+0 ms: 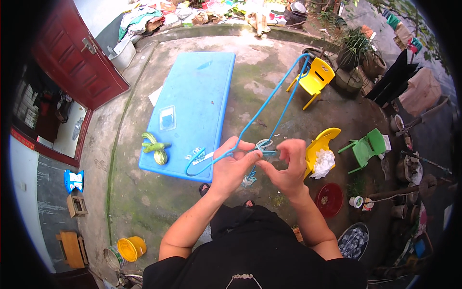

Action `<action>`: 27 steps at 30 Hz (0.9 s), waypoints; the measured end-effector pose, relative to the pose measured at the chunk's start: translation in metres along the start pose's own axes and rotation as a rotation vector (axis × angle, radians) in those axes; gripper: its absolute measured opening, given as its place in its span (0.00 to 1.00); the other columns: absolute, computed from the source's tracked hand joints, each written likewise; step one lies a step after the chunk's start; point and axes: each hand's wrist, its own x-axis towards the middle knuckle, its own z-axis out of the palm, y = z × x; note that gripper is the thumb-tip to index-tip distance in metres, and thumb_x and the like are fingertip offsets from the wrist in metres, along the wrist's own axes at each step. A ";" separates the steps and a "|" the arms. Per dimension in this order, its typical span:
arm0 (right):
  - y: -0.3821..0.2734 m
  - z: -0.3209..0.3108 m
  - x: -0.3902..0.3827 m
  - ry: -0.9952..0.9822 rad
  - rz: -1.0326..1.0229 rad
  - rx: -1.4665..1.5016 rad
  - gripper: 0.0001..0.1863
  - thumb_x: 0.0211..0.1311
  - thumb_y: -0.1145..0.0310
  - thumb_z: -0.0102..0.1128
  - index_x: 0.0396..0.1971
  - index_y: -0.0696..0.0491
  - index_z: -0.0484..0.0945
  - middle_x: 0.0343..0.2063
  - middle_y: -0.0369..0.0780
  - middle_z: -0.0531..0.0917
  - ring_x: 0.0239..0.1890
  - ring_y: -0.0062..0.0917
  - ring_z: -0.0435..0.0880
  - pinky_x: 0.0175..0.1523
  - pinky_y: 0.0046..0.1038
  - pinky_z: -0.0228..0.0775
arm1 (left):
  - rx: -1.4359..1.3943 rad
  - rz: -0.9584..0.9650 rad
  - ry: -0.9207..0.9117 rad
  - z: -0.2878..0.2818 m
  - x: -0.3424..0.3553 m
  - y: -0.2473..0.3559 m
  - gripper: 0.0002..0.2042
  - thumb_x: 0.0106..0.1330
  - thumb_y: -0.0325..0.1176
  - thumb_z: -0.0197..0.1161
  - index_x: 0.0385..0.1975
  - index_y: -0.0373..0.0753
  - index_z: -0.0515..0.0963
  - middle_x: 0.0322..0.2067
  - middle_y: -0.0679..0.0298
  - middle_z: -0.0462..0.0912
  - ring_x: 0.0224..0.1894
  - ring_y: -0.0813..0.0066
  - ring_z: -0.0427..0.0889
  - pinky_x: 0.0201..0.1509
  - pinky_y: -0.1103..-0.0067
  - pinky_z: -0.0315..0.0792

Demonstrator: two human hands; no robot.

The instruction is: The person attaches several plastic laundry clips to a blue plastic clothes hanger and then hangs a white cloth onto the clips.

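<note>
Outdoors, above a concrete yard [139, 202], the left hand [230, 171] is nearly closed, fingertips pinching a long blue wire loop [260, 111] that stretches from near left to far right; close by, the right hand [288, 172] is half curled, thumb and fingers apart, beside a small pale-blue piece [265, 152], and whether it grips this one cannot tell. Left of the loop's far end, a blue desk [202, 86] carries green gourds [160, 156]; a green chair [368, 150] stands right
</note>
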 end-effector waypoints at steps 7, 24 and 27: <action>-0.001 0.012 -0.009 0.056 0.049 0.005 0.18 0.41 0.78 0.70 0.33 0.55 0.72 0.28 0.38 0.76 0.21 0.19 0.74 0.25 0.20 0.65 | 0.123 -0.041 0.128 0.007 -0.007 -0.001 0.07 0.55 0.23 0.66 0.30 0.34 0.75 0.16 0.75 0.71 0.19 0.93 0.64 0.19 0.89 0.56; 0.017 -0.006 -0.009 0.161 0.722 0.685 0.05 0.60 0.78 0.51 0.36 0.58 0.74 0.27 0.37 0.79 0.23 0.15 0.77 0.27 0.17 0.72 | 0.552 0.423 0.093 -0.008 -0.015 -0.004 0.05 0.55 0.21 0.63 0.32 0.34 0.78 0.24 0.67 0.73 0.22 0.83 0.68 0.24 0.85 0.61; 0.024 -0.013 -0.010 0.003 0.830 0.716 0.07 0.58 0.78 0.52 0.36 0.59 0.74 0.28 0.35 0.79 0.25 0.15 0.78 0.28 0.15 0.69 | 0.500 0.195 -0.082 -0.016 -0.012 0.006 0.05 0.56 0.25 0.64 0.32 0.36 0.79 0.26 0.60 0.76 0.26 0.73 0.76 0.28 0.80 0.69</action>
